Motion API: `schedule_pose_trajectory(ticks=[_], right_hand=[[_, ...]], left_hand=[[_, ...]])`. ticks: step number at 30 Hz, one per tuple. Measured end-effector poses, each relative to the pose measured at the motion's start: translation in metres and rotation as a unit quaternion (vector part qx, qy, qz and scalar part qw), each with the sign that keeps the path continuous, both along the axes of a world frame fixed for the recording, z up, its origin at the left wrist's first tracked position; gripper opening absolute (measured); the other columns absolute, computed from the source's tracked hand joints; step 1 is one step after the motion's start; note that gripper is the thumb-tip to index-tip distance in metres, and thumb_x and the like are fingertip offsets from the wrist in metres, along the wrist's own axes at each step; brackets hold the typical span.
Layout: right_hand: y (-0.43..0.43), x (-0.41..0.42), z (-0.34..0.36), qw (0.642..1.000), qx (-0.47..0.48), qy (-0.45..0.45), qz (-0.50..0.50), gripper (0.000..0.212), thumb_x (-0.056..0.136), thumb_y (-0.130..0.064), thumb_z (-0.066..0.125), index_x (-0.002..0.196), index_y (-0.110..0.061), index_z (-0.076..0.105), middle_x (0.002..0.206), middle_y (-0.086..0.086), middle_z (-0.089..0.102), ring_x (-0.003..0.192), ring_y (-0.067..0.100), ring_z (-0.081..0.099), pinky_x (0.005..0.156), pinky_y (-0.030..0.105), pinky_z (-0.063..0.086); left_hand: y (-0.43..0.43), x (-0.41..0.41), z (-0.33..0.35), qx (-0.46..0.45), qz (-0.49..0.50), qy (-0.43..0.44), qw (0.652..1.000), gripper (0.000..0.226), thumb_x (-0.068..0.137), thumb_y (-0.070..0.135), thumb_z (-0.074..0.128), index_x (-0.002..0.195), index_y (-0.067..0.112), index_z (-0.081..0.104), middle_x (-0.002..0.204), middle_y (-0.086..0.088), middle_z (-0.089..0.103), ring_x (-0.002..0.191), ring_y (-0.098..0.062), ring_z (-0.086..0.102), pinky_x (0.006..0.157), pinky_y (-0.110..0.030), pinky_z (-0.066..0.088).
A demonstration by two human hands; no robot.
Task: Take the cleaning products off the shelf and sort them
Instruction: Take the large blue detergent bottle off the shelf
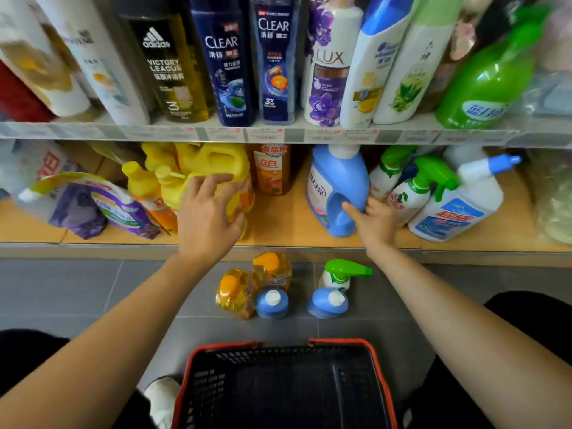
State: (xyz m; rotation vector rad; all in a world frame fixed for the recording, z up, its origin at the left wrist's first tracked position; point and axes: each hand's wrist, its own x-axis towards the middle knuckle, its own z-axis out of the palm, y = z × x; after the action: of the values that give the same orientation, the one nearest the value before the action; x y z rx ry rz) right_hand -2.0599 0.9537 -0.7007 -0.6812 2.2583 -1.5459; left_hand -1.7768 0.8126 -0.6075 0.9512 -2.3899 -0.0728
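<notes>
Evidently two products are being reached for at once on the wooden lower shelf (pixel 278 221). The left hand (pixel 210 212) is spread wide, fingers barely bent, and laid over the front of the yellow plastic jug with a moulded handle (pixel 216 159). Nothing is gripped by it, and the palm seems placed to steady the jug or draw it forward. The right hand (pixel 376 221) is set against the blue plastic detergent bottle with a white cap (pixel 335 181), thumb pressed to the handle loop. Whether its fingers are closed on the bottle cannot be told, since they are hidden by the hand itself. Both products are on the shelf, apparently unlifted.

On the grey tiled floor (pixel 77 289) below, two yellow-orange bottles (pixel 238 292), two blue white-capped bottles (pixel 271 303) and a green-trigger spray bottle (pixel 340 274) are clustered, presumably so that kinds can be compared. A black mesh basket with a red rim (pixel 284 382) is set nearest the person.
</notes>
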Motion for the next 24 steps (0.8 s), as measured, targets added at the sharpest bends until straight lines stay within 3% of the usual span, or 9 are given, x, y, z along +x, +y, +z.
schedule_pose_trajectory(ticks=[4,7,10,13,14,16,18,21,24], right_hand=[[-0.016,0.011,-0.006,0.988,0.01,-0.115,-0.099,0.028,0.084,-0.034,0.079,0.084,-0.008,0.069,0.081,0.008,0.071,0.078,0.024,0.067,0.079,0.051,0.059],[-0.009,0.04,-0.02,0.965,0.061,-0.22,-0.132,0.026,0.085,-0.03,0.08,0.085,-0.009,0.064,0.081,0.012,0.067,0.071,0.028,0.066,0.077,0.046,0.061],[-0.015,0.061,-0.022,0.974,0.082,-0.21,0.007,0.02,0.086,-0.026,0.08,0.092,-0.013,0.065,0.092,0.008,0.071,0.083,0.026,0.07,0.083,0.042,0.061],[-0.053,0.06,-0.016,0.976,0.109,-0.119,0.145,0.053,0.083,-0.029,0.082,0.127,-0.011,0.059,0.121,0.007,0.067,0.1,0.019,0.066,0.073,0.018,0.056],[-0.07,0.058,-0.014,0.976,0.114,-0.098,0.155,0.066,0.081,-0.029,0.083,0.137,-0.011,0.053,0.13,0.007,0.062,0.109,0.02,0.063,0.078,0.016,0.054],[-0.104,0.054,-0.012,0.979,0.112,-0.065,0.158,0.089,0.077,-0.032,0.086,0.151,-0.012,0.038,0.149,0.01,0.048,0.132,0.025,0.051,0.104,0.031,0.048],[-0.133,0.048,-0.01,0.979,0.11,-0.03,0.17,0.107,0.074,-0.04,0.087,0.157,-0.019,0.023,0.16,0.006,0.035,0.145,0.025,0.037,0.117,0.042,0.035],[-0.165,0.037,-0.01,0.975,0.065,-0.052,0.206,0.115,0.069,-0.033,0.091,0.157,-0.024,0.018,0.157,0.002,0.041,0.143,0.02,0.04,0.118,0.044,0.034],[-0.178,0.038,-0.017,0.977,0.031,-0.073,0.197,0.104,0.07,-0.022,0.091,0.153,-0.022,0.027,0.144,0.0,0.053,0.132,0.018,0.052,0.108,0.042,0.048]], left_hand=[[-0.016,0.01,-0.009,0.022,0.076,-0.081,0.994,0.072,0.084,0.046,0.064,0.149,0.023,0.044,0.162,-0.012,0.033,0.148,-0.043,0.025,0.11,-0.058,0.032],[-0.023,0.014,-0.024,0.039,0.069,-0.095,0.992,0.081,0.088,0.048,0.067,0.156,0.023,0.032,0.165,-0.013,0.026,0.152,-0.041,0.018,0.118,-0.057,0.029],[-0.026,0.014,-0.035,0.015,0.054,-0.06,0.997,0.076,0.091,0.043,0.067,0.156,0.021,0.034,0.163,-0.013,0.031,0.152,-0.042,0.019,0.119,-0.054,0.03],[-0.027,0.012,-0.041,0.018,0.045,-0.046,0.998,0.073,0.094,0.04,0.066,0.156,0.02,0.034,0.162,-0.013,0.032,0.153,-0.042,0.017,0.122,-0.054,0.027],[-0.028,0.013,-0.042,0.018,0.042,-0.043,0.998,0.072,0.094,0.039,0.066,0.156,0.02,0.034,0.162,-0.013,0.032,0.153,-0.042,0.016,0.122,-0.054,0.026],[-0.028,0.014,-0.044,0.017,0.038,-0.031,0.999,0.071,0.095,0.038,0.065,0.156,0.02,0.035,0.161,-0.014,0.033,0.153,-0.042,0.016,0.121,-0.056,0.027],[-0.028,0.014,-0.044,0.019,0.036,-0.02,0.999,0.07,0.094,0.036,0.066,0.155,0.019,0.036,0.16,-0.014,0.035,0.152,-0.042,0.018,0.119,-0.058,0.029],[-0.029,0.013,-0.043,0.022,0.038,-0.022,0.999,0.07,0.093,0.034,0.068,0.155,0.021,0.037,0.158,-0.014,0.038,0.151,-0.043,0.02,0.116,-0.06,0.032],[-0.031,0.012,-0.044,0.024,0.039,-0.022,0.999,0.072,0.092,0.034,0.069,0.155,0.021,0.037,0.158,-0.014,0.038,0.151,-0.042,0.02,0.115,-0.06,0.033]])
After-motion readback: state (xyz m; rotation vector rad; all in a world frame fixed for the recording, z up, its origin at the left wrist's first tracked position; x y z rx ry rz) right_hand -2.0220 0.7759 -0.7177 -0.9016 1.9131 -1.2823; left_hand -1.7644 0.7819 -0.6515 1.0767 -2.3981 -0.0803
